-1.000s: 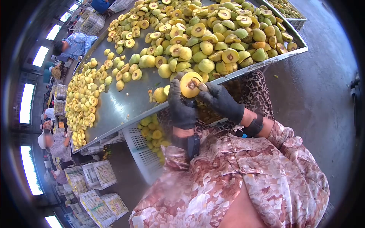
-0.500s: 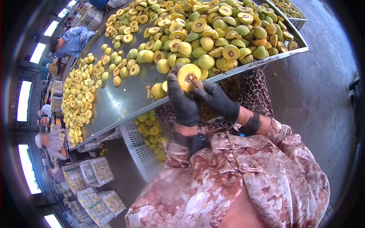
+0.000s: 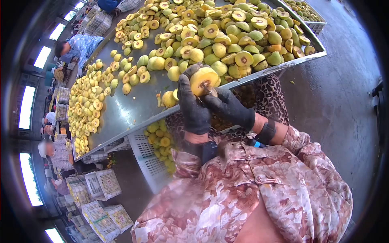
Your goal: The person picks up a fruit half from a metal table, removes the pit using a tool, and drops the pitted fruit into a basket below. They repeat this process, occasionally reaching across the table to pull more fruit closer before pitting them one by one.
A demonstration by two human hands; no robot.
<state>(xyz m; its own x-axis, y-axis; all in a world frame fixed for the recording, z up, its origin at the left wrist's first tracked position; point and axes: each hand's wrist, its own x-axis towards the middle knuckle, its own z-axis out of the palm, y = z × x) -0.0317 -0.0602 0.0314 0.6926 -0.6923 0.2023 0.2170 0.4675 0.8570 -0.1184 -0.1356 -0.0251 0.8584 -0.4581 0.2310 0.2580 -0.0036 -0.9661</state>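
Observation:
A halved yellow peach, its cut face turned up with a brown centre, sits in my gloved left hand. My left fingers are wrapped round its far side. In my gloved right hand is a small pitting tool, mostly covered by the fingers, with its tip at the brown centre of the peach. Both hands are close together over the near edge of the metal table. A peach half lies on the table just left of my left hand.
Many halved peaches are heaped on the table, which has a raised rim. Below its edge stands a white crate with yellow peach pieces. A person in blue leans at the far side. Stacked crates stand at lower left.
The peach has tilted slightly in my left hand, and the tool tip has shifted at its centre. The person in blue now reaches an arm toward the table.

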